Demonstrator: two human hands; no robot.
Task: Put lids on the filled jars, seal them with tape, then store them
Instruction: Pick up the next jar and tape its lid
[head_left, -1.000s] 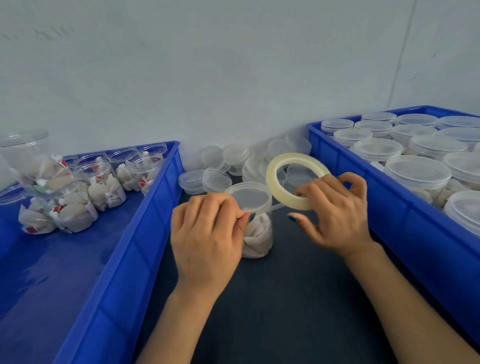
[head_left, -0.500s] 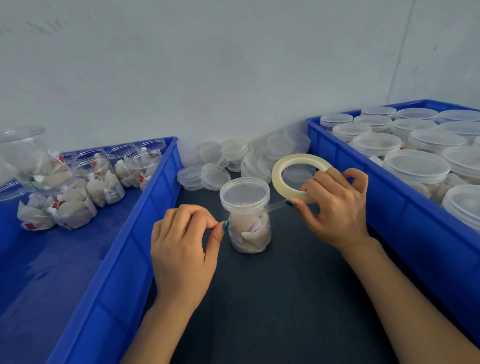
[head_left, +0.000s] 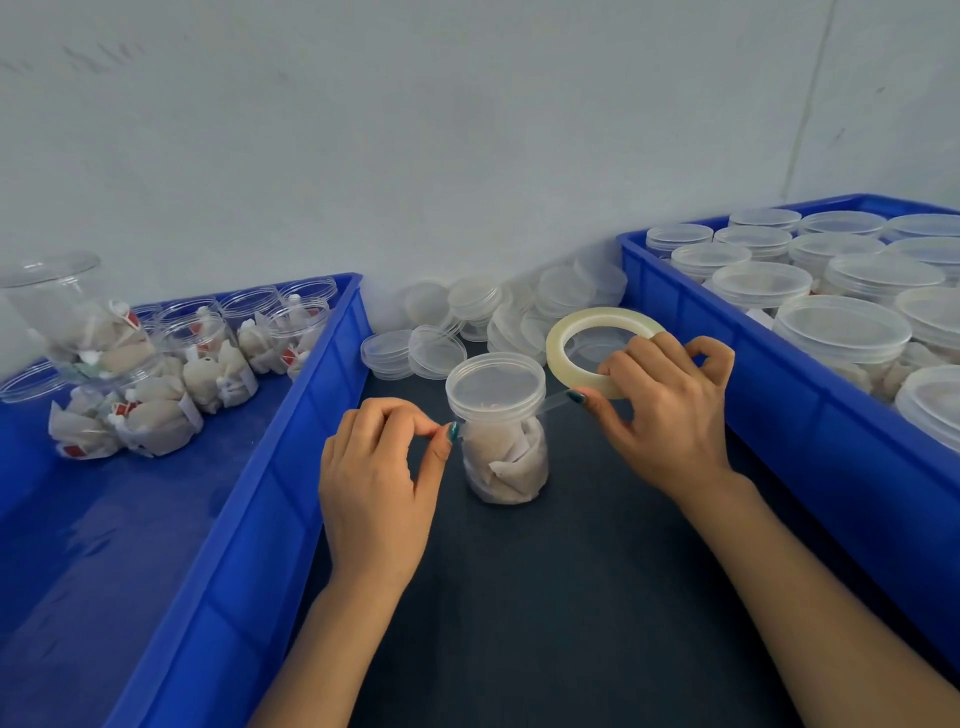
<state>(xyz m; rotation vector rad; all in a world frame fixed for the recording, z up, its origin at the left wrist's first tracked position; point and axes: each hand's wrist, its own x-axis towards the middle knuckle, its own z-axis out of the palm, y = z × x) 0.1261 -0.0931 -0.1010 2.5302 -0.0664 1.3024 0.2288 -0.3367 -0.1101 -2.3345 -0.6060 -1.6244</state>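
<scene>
Sealing is in hand: the left hand (head_left: 379, 483) pinches the tape (head_left: 557, 400) end beside the lidded jar (head_left: 504, 452), which stands mid-table (head_left: 545, 597) toward the back edge, and the right hand (head_left: 670, 410) grips the tape roll (head_left: 557, 349), so next the strip probably needs pressing around the lid (head_left: 496, 384) seam.

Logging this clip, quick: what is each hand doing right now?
Left hand: pinches the end of the tape strip.
Right hand: grips the tape roll.

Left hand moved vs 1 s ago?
Yes. The left hand slid left, off the jar's front toward the left blue bin; its fingers now pinch the tape at the jar's left edge.
</scene>
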